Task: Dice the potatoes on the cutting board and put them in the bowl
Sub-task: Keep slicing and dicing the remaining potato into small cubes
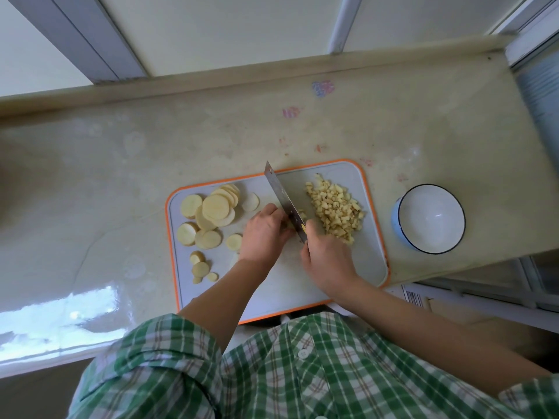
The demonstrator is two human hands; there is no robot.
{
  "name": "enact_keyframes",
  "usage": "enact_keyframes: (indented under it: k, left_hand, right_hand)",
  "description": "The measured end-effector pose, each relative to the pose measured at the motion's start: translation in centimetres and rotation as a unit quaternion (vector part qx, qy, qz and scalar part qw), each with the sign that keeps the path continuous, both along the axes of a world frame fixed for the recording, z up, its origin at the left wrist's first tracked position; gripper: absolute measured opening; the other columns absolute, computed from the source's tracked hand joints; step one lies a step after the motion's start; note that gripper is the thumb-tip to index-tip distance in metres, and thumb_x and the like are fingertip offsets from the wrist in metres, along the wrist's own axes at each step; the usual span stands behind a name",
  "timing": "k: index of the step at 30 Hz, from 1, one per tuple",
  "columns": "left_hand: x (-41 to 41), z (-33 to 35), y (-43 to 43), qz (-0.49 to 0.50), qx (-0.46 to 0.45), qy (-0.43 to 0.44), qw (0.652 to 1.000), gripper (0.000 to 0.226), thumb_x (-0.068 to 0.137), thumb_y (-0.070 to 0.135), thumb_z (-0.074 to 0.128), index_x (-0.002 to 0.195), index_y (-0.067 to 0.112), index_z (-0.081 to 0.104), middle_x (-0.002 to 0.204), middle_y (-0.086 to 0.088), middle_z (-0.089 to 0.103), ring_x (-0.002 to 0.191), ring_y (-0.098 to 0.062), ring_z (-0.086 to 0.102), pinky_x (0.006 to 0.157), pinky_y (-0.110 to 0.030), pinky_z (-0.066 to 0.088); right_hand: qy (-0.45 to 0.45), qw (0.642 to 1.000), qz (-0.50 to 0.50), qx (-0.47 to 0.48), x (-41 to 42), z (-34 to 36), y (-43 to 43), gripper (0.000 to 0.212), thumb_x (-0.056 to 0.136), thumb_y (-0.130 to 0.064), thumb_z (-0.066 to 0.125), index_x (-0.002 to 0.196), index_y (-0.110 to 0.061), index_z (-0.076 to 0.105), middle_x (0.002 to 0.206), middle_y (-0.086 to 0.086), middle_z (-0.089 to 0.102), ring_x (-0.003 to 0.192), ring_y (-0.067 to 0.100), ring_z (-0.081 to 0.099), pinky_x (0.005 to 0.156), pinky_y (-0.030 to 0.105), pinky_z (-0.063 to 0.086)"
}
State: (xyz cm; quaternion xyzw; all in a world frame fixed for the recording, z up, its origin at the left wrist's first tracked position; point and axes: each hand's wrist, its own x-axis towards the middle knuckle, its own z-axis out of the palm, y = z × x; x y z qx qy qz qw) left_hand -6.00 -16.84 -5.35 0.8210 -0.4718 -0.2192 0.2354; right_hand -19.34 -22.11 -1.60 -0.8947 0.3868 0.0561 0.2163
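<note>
Standing at a pale counter (pixel 151 176) and looking down at a grey cutting board (pixel 348 269) with an orange rim, lying near the right end of it. Holding a knife (pixel 281 193) in the right grip (pixel 328 258), curling the fingers tightly around the handle and hiding most of it. Keeping the blade edge-down on the middle of the board, pointing its tip to the far left. Resting the left grip (pixel 266 234) on the board just left of the blade, bending the fingertips down right beside the steel. Not being able to tell whether this narrow grip is pinning a potato piece, because of the hand covering that spot. Showing only a few pale bits (pixel 300 212) just right of the blade.

Lying on the left part of the board: round potato slices (pixel 211 213), many overlapping in a loose heap, with 1 slice (pixel 250 202) apart, nearer to the knife, and some smaller slices (pixel 201 267) closer to the near edge. Lying on the far right part of the board: a pile of diced potato (pixel 335 210), well apart from the slices.

Standing on the counter just right of the board: a white bowl (pixel 432 220) with a dark rim and a blue outside, holding no potato. Wearing a green checked shirt (pixel 272 373), sleeves rolled above the forearms.
</note>
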Motion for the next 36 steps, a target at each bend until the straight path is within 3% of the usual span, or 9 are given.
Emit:
enact_keyframes:
  k: [5,10,14,19,26,31,36]
  left_hand:
    - [0.1,0.1,0.1,-0.009,0.000,-0.001,1.000,0.023,0.072,0.016,0.078,0.089,0.005,0.067,0.082,-0.011,0.057,0.071,-0.033,0.059,0.061,-0.034,0.042]
    - [0.5,0.2,1.2,-0.012,-0.005,-0.012,1.000,0.043,0.074,0.022,0.079,0.111,0.006,0.064,0.091,-0.013,0.062,0.081,-0.035,0.062,0.069,-0.040,0.051]
    - [0.5,0.0,1.7,0.002,-0.008,-0.019,1.000,0.024,0.073,0.020,0.079,0.089,0.009,0.066,0.082,-0.009,0.060,0.071,-0.032,0.061,0.060,-0.037,0.050]
    - [0.0,0.2,1.4,0.016,-0.008,-0.018,1.000,0.014,0.070,0.013,0.078,0.074,0.009,0.065,0.072,-0.009,0.056,0.063,-0.031,0.057,0.054,-0.032,0.042]
    - [-0.2,-0.2,1.1,0.034,0.003,-0.011,0.999,0.009,0.073,0.012,0.075,0.074,0.008,0.067,0.075,-0.009,0.058,0.068,-0.032,0.058,0.056,-0.034,0.042]
    - [-0.1,-0.2,1.0,0.029,0.006,-0.006,1.000,0.007,0.074,0.011,0.075,0.076,0.009,0.069,0.075,-0.008,0.058,0.069,-0.031,0.057,0.056,-0.035,0.043]
    - [0.0,-0.3,1.1,0.034,0.008,-0.007,0.999,0.006,0.077,0.019,0.075,0.079,0.013,0.073,0.076,-0.005,0.058,0.072,-0.029,0.059,0.057,-0.033,0.043]
  right_hand:
    - [-0.019,0.999,-0.041,0.020,-0.3,-0.3,-0.5,0.014,0.093,-0.015,0.047,0.105,-0.006,0.047,0.060,0.003,0.045,0.058,0.035,0.055,0.050,0.032,0.022]
    - [-0.038,0.998,-0.036,0.027,-0.7,-0.1,-1.0,0.013,0.093,-0.016,0.046,0.103,-0.007,0.045,0.058,0.000,0.042,0.053,0.026,0.042,0.049,0.033,0.023]
    - [-0.041,0.999,-0.010,0.017,-0.5,0.5,-0.7,0.011,0.092,-0.016,0.047,0.098,-0.008,0.044,0.060,0.005,0.046,0.055,0.034,0.050,0.049,0.033,0.022]
    - [-0.033,0.999,0.001,0.011,-0.2,0.2,-0.4,0.019,0.091,-0.013,0.049,0.108,-0.004,0.049,0.056,0.002,0.042,0.049,0.030,0.044,0.048,0.031,0.023]
    - [-0.012,1.000,0.007,0.007,0.0,-0.3,-0.1,0.031,0.091,-0.014,0.048,0.120,-0.002,0.048,0.060,0.001,0.042,0.058,0.035,0.055,0.053,0.032,0.027]
    - [0.006,0.999,0.035,-0.015,0.4,-1.0,0.0,0.041,0.095,-0.017,0.042,0.135,-0.007,0.038,0.069,0.007,0.057,0.066,0.032,0.060,0.054,0.032,0.030]
    - [-0.030,0.999,-0.009,0.002,0.0,-0.9,-0.4,0.026,0.093,-0.016,0.047,0.117,-0.004,0.048,0.062,0.003,0.047,0.061,0.035,0.059,0.049,0.032,0.025]
